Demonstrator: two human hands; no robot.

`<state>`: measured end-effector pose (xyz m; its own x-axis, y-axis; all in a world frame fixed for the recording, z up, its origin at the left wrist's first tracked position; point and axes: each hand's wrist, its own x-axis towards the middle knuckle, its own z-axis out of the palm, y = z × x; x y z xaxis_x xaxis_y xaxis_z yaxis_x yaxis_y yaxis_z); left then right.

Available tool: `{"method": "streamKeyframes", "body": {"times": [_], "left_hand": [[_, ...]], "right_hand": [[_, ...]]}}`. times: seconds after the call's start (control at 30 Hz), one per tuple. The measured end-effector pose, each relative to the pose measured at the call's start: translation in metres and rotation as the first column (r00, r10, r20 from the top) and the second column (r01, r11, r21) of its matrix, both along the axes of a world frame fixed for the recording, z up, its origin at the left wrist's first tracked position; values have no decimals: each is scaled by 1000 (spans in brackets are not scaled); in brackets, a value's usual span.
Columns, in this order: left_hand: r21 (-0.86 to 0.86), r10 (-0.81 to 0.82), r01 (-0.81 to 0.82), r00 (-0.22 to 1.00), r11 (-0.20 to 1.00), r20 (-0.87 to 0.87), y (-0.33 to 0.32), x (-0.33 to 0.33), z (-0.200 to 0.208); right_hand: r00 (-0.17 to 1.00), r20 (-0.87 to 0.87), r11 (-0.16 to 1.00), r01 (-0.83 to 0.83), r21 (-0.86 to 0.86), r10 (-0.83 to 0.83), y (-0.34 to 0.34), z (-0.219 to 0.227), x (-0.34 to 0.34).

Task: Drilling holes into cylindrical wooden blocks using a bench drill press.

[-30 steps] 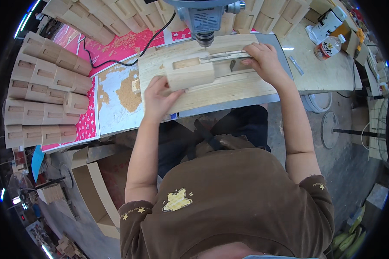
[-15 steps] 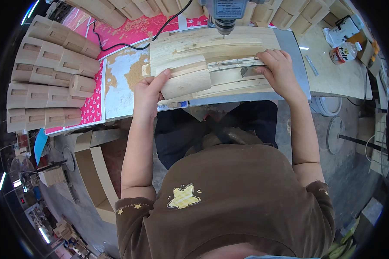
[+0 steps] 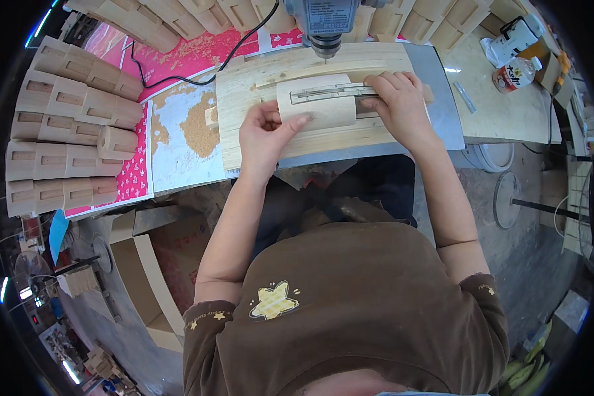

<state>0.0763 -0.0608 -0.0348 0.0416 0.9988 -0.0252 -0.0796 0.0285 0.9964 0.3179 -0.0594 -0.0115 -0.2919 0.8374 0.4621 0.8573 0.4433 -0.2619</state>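
Just on our side of the drill chuck (image 3: pixel 325 47), a pale wooden block (image 3: pixel 327 119) with a rounded face is over the wooden board (image 3: pixel 241 92), its length running left to right. Our left hand (image 3: pixel 264 135) grips its left end, thumb on the near face and fingers bent behind — a narrow hold on the block itself. Our right hand (image 3: pixel 400 105) pinches the right end of a slim metal strip (image 3: pixel 323 94), which stretches across the block's upper face; we cannot tell whether it sits down in a recess or only rests on top. Left of the board we see sawdust (image 3: pixel 201 135), with stacks of slotted wooden blocks (image 3: pixel 63 129) beyond. A labelled bottle (image 3: pixel 512 78) is off to our right — well apart from both hands.
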Motion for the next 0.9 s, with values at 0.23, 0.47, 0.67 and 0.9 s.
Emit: {"method": "streamKeyframes", "body": {"times": [0.23,0.47,0.67,0.9], "left_hand": [[487,258,89,758,869,-599,9,3,-23],[574,353,216,605,790,-714,31,-13,-45],[556,291,205,680,806,-673,33,-15,-48],[544,260,243,679,803,-687,35,-8,-40]], "right_hand": [[997,-52,995,65,69,-61,29,-5,-4],[973,-226,998,49,43,-38,40,-7,-5],[730,-636,905,59,422,248,61,63,24],[894,-447,999,-27,17,32,112,191,17]]}}
